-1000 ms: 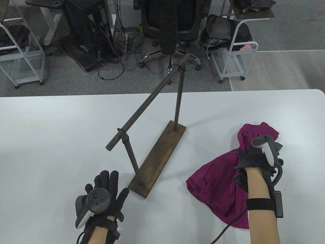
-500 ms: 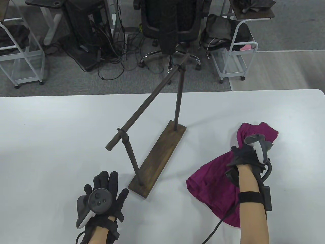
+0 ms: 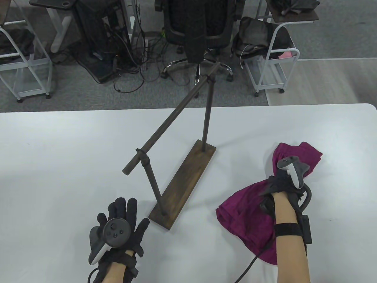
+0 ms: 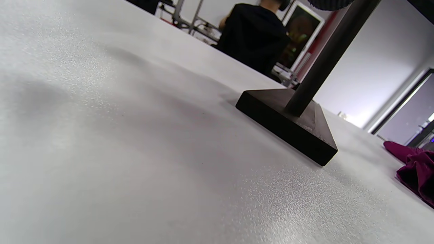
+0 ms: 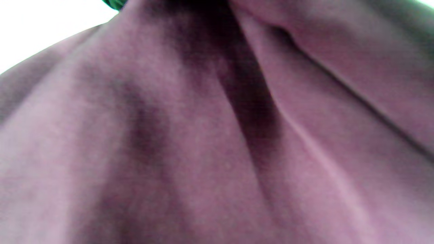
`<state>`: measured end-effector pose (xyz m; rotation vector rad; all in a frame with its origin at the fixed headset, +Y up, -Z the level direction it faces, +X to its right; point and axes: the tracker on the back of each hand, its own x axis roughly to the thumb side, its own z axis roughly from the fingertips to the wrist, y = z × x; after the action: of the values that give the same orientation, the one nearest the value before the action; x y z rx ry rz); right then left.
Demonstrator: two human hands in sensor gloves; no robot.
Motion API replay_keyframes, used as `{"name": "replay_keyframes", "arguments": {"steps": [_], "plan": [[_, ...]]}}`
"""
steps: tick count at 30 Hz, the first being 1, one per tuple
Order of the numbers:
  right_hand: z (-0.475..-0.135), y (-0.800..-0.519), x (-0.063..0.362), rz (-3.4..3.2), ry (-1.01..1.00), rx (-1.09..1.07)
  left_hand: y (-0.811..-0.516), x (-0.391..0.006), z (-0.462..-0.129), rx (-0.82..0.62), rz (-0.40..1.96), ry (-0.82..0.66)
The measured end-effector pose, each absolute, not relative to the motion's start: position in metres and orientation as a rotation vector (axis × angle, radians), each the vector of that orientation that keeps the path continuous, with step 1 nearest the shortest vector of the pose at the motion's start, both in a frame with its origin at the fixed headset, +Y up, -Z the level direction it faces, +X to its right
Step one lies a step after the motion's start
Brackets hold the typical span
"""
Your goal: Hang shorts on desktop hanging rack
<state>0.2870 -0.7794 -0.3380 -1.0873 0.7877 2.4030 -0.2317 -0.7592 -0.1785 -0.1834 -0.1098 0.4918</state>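
The magenta shorts (image 3: 244, 209) lie crumpled on the white table at the right. My right hand (image 3: 281, 178) grips them near their far end, and the cloth bunches up toward it; its fingers are hidden under the tracker. The right wrist view shows only blurred magenta cloth (image 5: 217, 135). The dark wooden hanging rack (image 3: 182, 179) stands mid-table, its bar (image 3: 170, 118) running diagonally and bare. My left hand (image 3: 126, 212) rests flat on the table, fingers spread, just left of the rack's near end. The left wrist view shows the rack base (image 4: 288, 118) and an edge of the shorts (image 4: 417, 169).
The table's far edge (image 3: 88, 112) runs across the middle of the table view. Beyond it are an office chair (image 3: 197, 26), white carts (image 3: 271, 67) and cables on the floor. A cable trails from my right wrist (image 3: 253, 262).
My right hand has moved left and a little farther away, dragging the shorts with it, so their near edge has shifted left. My left hand and the rack have stayed put.
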Motion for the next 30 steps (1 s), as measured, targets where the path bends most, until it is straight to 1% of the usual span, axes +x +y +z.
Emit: {"name": "replay_keyframes", "arguments": {"steps": [11, 21, 25, 30], "plan": [[-0.334, -0.776, 0.278, 2.539, 0.757, -1.058, -0.758, -0.233, -0.178, -0.169, 0.459, -0.106], [-0.334, -0.773, 0.274, 2.630, 0.729, -1.090, -0.757, -0.234, -0.178, -0.160, 0.452, -0.104], [-0.333, -0.768, 0.272, 2.701, 0.737, -1.106, -0.757, -0.233, -0.178, -0.156, 0.440, -0.113], [-0.330, -0.761, 0.267, 2.749, 0.673, -1.100, -0.756, -0.232, -0.178, -0.150, 0.435, -0.117]]}}
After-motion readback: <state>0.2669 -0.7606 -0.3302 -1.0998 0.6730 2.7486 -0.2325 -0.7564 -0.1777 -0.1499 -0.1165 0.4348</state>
